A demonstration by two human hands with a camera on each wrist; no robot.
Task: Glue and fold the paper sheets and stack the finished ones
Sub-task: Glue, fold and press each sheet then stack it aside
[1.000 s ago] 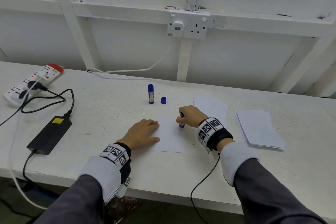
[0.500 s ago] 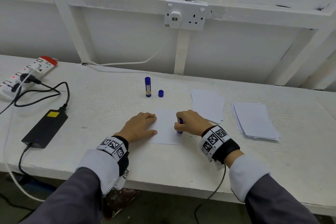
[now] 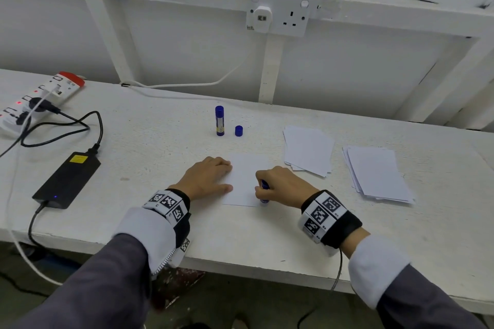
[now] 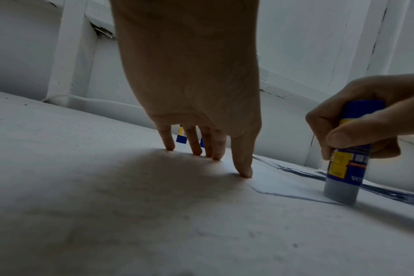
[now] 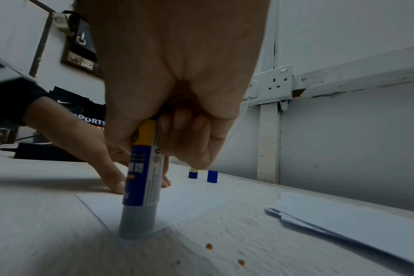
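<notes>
A white paper sheet (image 3: 244,179) lies flat on the table in front of me. My left hand (image 3: 209,177) presses its left edge with straight fingers (image 4: 242,160). My right hand (image 3: 278,185) grips an uncapped blue glue stick (image 3: 264,192), held upright with its tip on the sheet's near right corner (image 5: 140,214). The same glue stick (image 4: 345,168) shows in the left wrist view. Two stacks of paper lie to the right: a nearer stack (image 3: 307,151) and a farther one (image 3: 377,176).
A second, capped glue stick (image 3: 219,120) and a loose blue cap (image 3: 238,130) stand behind the sheet. A black power adapter (image 3: 68,179) with cables and a power strip (image 3: 40,99) lie at the left. The table's front edge (image 3: 240,267) is near my wrists.
My right hand has drawn the glue stick toward me along the sheet's right edge to its near corner. The left hand stays pressed on the sheet.
</notes>
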